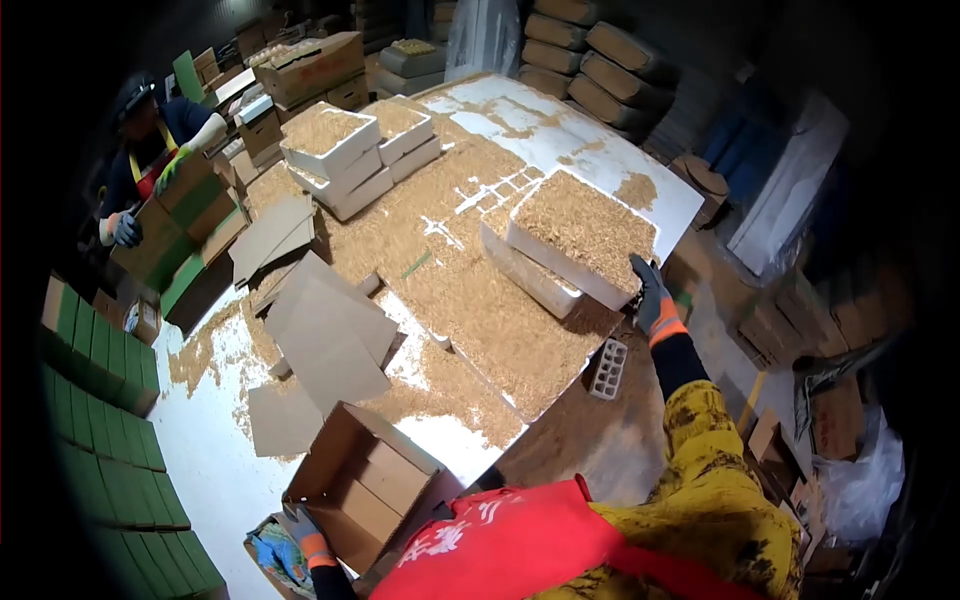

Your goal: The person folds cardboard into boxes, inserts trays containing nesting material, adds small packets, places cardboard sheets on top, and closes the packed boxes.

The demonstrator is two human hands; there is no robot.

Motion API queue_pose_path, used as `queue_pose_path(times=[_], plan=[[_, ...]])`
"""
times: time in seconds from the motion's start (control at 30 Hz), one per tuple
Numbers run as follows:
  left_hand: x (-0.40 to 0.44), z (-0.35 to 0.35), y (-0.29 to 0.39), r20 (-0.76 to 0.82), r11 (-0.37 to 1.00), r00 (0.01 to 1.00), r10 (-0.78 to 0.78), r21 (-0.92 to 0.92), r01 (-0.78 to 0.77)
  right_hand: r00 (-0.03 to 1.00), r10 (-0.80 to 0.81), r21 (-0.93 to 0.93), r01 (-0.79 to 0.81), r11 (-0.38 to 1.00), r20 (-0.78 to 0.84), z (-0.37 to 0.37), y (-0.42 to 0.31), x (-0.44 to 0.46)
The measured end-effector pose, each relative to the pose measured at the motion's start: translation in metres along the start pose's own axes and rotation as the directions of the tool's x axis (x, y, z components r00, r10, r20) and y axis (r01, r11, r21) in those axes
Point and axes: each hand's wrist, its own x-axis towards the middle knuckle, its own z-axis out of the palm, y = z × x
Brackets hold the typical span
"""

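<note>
On a shavings-strewn bench (205,475), the upper white tray (568,264) points its long axis toward my right hand (655,300), its grip curled round the near corner, while my left (307,532) holds an open cardboard box (365,495).

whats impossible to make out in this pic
- Floor of the top foam box: head view, buried under shavings
- Legs of the co-worker: head view, hidden behind boxes
- Grip of the left hand: head view, too small and dim
- Rest of the red apron: head view, cut off by the bottom edge
- Far right background: head view, too dark
</note>
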Motion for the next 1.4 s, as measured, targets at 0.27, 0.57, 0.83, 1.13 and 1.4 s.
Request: queue_pose_path(times=[0.27,0.57,0.83,1.13,1.4], plan=[[-0.005,0.002,0.025,0.038,0.998,0.999,0.039,0.057,-0.041,0.908,-0.17,0.087,0.147,0.985,0.382,0.055,-0.026,-0.095],[-0.045,0.002,0.104,0.04,0.998,0.997,-0.062,-0.013,0.062,0.674,0.21,-0.325,0.046,0.945,0.708,0.164,0.008,-0.234],[-0.038,0.021,0.069,0.193,0.792,0.981,-0.007,-0.598,0.123,0.451,0.394,-0.458,0.038,0.888,0.801,0.248,0.06,-0.3],[-0.066,-0.002,0.081,-0.355,0.667,0.921,0.159,-0.649,-0.365,0.297,0.526,-0.602,0.457,0.655,0.797,0.272,0.116,-0.299],[-0.152,-0.162,-0.034,-0.539,0.929,0.84,-0.059,0.279,0.244,0.091,0.683,0.169,0.938,-0.304,0.725,0.291,0.182,-0.281]])
